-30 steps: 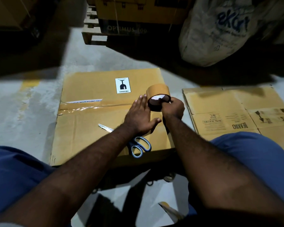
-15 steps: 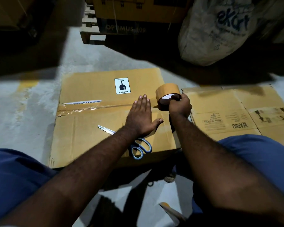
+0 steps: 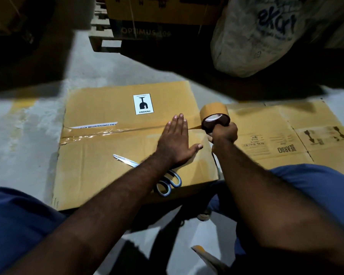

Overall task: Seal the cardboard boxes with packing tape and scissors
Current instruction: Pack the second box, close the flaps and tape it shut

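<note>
A closed cardboard box (image 3: 107, 155) with a FRAGILE label lies on the floor in front of me. Glossy tape runs along its centre seam from the left edge. My left hand (image 3: 177, 143) lies flat, fingers together, on the box top over the seam near the right end. My right hand (image 3: 223, 133) grips a roll of brown packing tape (image 3: 213, 116) held just past the box's right edge, a short strip stretching from the roll back under my left fingers. Blue-handled scissors (image 3: 167, 183) rest on the box, partly hidden under my left forearm.
A flattened cardboard box (image 3: 286, 139) printed BEARDO lies on the floor to the right. A wooden pallet with a yellow box (image 3: 147, 16) stands behind, and a large white sack (image 3: 256, 34) at the back right. My blue-clad knees flank the box.
My right hand has pulled the tape roll rightward along the seam, from over the box top to beyond its right edge. My left hand has stayed pressed flat on the box.
</note>
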A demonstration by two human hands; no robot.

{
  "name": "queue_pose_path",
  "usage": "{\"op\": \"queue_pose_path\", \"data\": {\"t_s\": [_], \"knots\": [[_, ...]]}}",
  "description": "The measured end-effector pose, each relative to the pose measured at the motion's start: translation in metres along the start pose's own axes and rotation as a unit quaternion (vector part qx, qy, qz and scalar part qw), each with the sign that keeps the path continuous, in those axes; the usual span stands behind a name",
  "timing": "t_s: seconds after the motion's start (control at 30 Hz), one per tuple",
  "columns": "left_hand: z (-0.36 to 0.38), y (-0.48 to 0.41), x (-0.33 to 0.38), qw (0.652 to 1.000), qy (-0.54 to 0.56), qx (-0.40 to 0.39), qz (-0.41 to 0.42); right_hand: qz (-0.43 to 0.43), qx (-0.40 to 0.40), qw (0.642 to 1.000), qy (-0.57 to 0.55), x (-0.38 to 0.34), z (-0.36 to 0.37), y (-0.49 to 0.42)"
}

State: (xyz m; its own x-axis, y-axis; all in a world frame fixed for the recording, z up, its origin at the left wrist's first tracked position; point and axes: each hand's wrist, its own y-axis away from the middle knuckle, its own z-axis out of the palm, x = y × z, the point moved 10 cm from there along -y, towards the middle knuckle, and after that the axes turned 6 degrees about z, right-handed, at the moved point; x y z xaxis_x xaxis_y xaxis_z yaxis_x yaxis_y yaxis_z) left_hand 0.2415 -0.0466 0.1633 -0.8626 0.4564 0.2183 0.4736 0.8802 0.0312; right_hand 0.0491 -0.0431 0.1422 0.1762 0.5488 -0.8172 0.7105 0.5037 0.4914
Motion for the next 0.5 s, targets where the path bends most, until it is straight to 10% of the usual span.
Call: {"op": "queue_pose_path", "data": {"t_s": [0.5], "knots": [[0.004,-0.014,0.019,0.998,0.008,0.027,0.05,0.098,-0.045,0.991,-0.082,0.033,0.018,-0.022]]}}
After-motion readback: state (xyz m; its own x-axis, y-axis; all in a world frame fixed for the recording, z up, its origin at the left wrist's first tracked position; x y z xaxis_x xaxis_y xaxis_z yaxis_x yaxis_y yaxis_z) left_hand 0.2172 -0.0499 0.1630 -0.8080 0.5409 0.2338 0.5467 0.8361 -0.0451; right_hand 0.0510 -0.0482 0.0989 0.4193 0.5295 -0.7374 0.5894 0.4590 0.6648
